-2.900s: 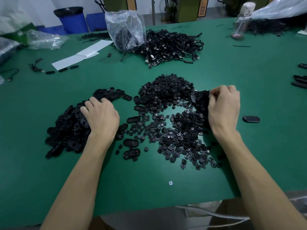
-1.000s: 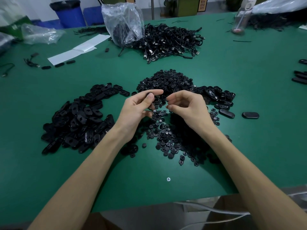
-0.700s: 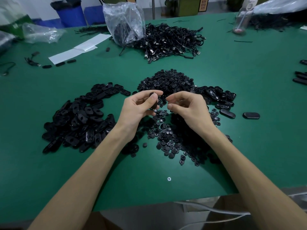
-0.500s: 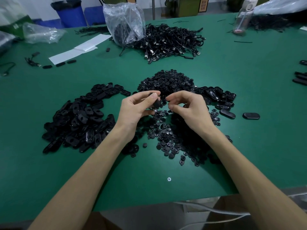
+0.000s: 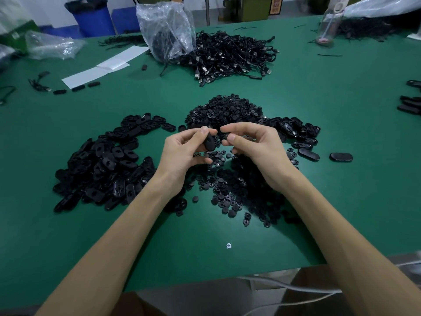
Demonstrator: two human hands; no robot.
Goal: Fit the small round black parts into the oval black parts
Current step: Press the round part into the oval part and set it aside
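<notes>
Site: small-parts assembly workshop. Evidence: wide green-covered tabletop (image 5: 341, 110); bulk heap of oval black plastic parts (image 5: 102, 165); heap of small round black parts (image 5: 225, 110); tangled pile of black plug-ended cables (image 5: 230, 55); clear plastic bag (image 5: 166, 26); blue plastic bin (image 5: 91, 17) behind.

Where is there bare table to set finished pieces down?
Bare green table lies right of the lone oval black part, along the near edge below the scattered small round black parts, and in front of the black cable heap. The centre is crowded.
</notes>
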